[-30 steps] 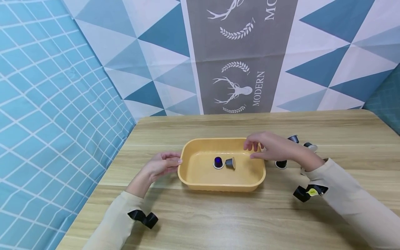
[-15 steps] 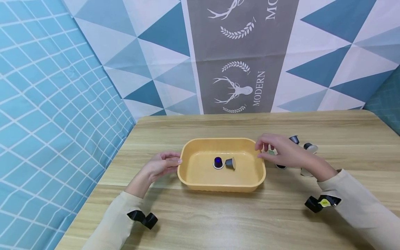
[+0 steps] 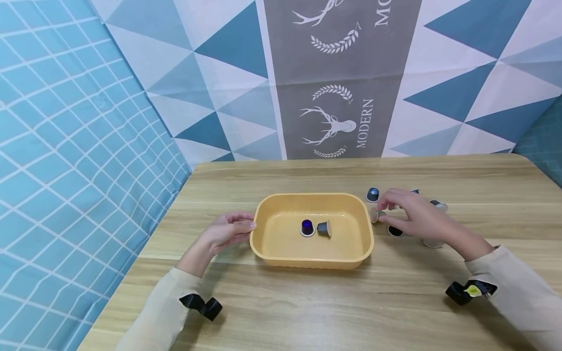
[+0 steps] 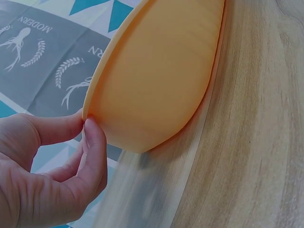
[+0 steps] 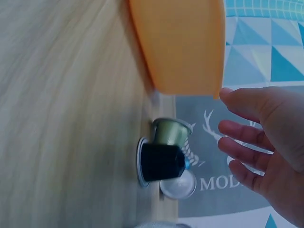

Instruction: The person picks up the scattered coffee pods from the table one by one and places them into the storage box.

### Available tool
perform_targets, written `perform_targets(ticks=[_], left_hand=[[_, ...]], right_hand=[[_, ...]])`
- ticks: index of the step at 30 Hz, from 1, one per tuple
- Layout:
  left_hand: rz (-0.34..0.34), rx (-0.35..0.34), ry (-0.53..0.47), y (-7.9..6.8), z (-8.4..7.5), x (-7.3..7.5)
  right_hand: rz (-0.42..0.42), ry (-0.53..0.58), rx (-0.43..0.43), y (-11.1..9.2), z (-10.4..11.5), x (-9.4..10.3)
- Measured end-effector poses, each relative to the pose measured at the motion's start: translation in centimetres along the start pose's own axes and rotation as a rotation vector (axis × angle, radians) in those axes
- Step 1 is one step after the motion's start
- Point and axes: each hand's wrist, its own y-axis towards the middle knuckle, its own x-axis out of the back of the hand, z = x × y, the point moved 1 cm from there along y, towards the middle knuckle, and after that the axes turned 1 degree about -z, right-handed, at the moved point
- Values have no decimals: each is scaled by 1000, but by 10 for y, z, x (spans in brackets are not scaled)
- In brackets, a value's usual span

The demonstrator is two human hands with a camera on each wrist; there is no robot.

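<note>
A yellow tub (image 3: 281,247) stands on the wooden table, holding a dark blue coffee capsule (image 3: 307,227) upright and a grey coffee capsule (image 3: 324,228) on its side. My left hand (image 3: 224,234) pinches the tub's left rim between thumb and fingers, as the left wrist view shows. Just right of the tub, my right hand (image 3: 412,217) hovers with loosely bent fingers and nothing in them. Near its fingertips are a green capsule (image 5: 171,132) and a blue capsule (image 3: 372,194). A black capsule (image 5: 161,162) stands below the palm.
More capsules lie beyond and under the right forearm, among them a silver-lidded one (image 3: 441,206) and another pale-lidded one (image 3: 433,243), partly hidden. A patterned cloth (image 3: 338,83) hangs at the table's back edge, and a blue checked one (image 3: 88,170) at the left.
My right hand has drawn back from over the tub to the right, down among the capsules beside it, uncovering the blue one. The left hand and the tub stay put.
</note>
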Motion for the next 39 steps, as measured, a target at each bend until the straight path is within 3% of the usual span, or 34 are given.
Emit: perform_targets(ticks=[15, 25, 39], left_hand=[[11, -13, 2, 1, 0, 2], [-12, 8, 4, 0, 0, 0], [-16, 4, 16, 1, 1, 0]], right_hand=[[40, -20, 0, -17, -12, -1], [37, 11, 61, -28, -21, -7], [51, 18, 72, -29, -28, -11]])
